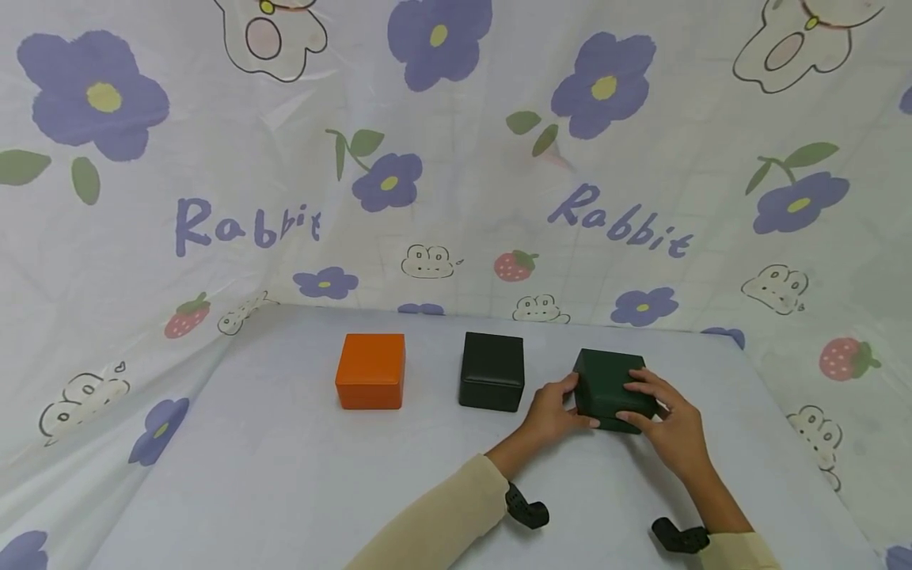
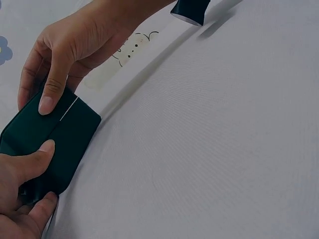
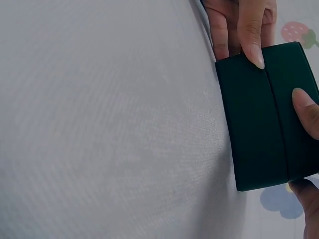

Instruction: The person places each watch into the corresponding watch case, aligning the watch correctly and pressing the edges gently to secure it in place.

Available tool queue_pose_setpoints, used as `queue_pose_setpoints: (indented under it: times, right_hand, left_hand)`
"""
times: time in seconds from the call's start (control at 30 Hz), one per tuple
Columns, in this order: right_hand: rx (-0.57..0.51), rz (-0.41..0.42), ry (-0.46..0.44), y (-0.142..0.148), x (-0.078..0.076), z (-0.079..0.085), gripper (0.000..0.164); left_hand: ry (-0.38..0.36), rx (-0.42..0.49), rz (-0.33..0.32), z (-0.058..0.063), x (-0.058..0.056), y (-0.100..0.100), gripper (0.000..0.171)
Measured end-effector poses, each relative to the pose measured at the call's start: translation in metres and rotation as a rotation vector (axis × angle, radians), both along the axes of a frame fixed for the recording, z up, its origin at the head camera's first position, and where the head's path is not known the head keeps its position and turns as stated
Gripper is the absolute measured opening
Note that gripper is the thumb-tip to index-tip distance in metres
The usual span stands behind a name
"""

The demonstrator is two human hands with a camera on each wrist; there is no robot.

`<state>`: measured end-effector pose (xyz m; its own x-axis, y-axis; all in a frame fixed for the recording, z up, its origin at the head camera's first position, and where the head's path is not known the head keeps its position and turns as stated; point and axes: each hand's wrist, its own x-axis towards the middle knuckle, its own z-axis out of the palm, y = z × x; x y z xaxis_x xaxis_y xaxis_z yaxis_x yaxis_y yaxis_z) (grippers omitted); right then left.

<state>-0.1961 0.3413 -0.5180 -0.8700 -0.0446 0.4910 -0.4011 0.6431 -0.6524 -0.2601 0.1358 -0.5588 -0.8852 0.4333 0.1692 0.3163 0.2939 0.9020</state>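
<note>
A dark green box (image 1: 606,384) sits at the right of the table, between both hands. My left hand (image 1: 550,416) holds its left side, with the thumb (image 2: 37,162) on the front face below the seam. From the right side my right hand (image 1: 673,427) grips the upper part, its thumb (image 3: 305,107) pressed on the front above the seam. In the left wrist view a thin light line shows along part of the seam between lid and base. The box's back is hidden.
Left of the green box stand a black box (image 1: 492,376) and, farther left, an orange box (image 1: 370,372), both closed. All are on a white-covered table (image 1: 285,491). A printed curtain (image 1: 456,214) with flowers and rabbits hangs behind.
</note>
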Motion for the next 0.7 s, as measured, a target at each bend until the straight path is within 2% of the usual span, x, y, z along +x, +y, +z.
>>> queue_pose_setpoints:
  times: [0.2,0.33,0.43,0.57,0.7]
  right_hand:
    - [-0.008,0.016,-0.019,-0.005,0.002,0.002,0.047]
    - [0.021,0.002,-0.021,-0.006,0.0,0.005,0.046]
    - [0.048,-0.001,-0.008,-0.005,-0.001,0.008,0.043]
    - [0.106,0.006,0.013,-0.002,-0.001,0.016,0.032]
    - [0.201,0.009,0.002,-0.002,-0.001,0.03,0.024]
  left_hand:
    - [-0.023,0.029,0.004,-0.002,0.0,-0.003,0.091]
    - [-0.005,0.012,-0.002,0.003,0.001,-0.006,0.091]
    - [0.037,-0.029,-0.026,0.016,0.002,-0.011,0.09]
    - [0.124,-0.107,-0.069,0.042,0.007,-0.022,0.085]
    - [0.14,-0.089,-0.12,0.066,0.013,-0.035,0.083]
